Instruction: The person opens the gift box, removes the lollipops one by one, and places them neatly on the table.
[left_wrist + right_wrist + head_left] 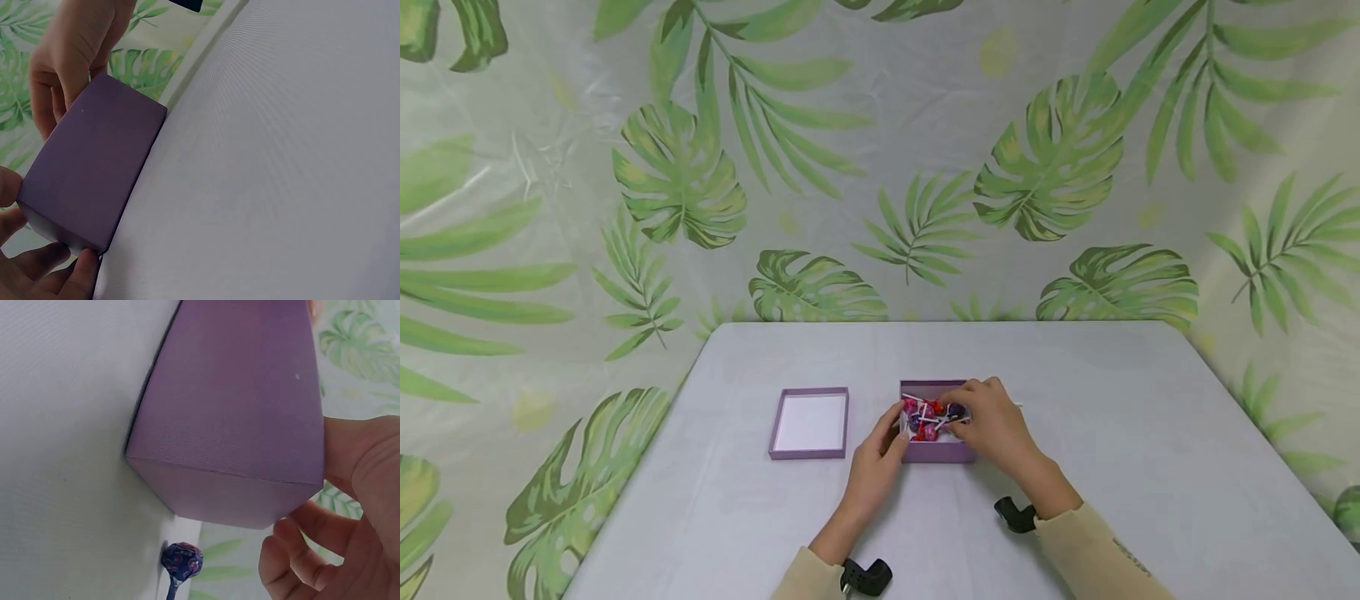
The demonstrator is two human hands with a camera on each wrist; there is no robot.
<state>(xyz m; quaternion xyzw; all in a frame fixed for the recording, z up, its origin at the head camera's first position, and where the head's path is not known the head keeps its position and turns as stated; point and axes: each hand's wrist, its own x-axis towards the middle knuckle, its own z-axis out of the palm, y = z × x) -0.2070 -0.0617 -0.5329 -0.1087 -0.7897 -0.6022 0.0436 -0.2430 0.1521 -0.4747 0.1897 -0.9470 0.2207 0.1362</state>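
Observation:
A purple box point(937, 452) stands open on the table, holding several lollipops point(925, 417) in red, pink and dark blue wrappers with white sticks. At its left end my left hand point(874, 462) grips the wall, thumb near the front corner and fingers along the side. My right hand point(1000, 425) reaches over the right end, thumb and forefinger round a dark lollipop point(956, 411) inside. The right wrist view shows the box's outside point(231, 406), with the right thumb behind its rim and the fingertips point(275, 556) beside the end wall.
The purple box lid point(809, 423) lies inside up on the table, left of the box. A blue-wrapped lollipop point(182, 561) lies on the white tablecloth point(700, 517) beyond the box's right end. A leaf-patterned curtain point(917, 167) hangs behind the table's far edge.

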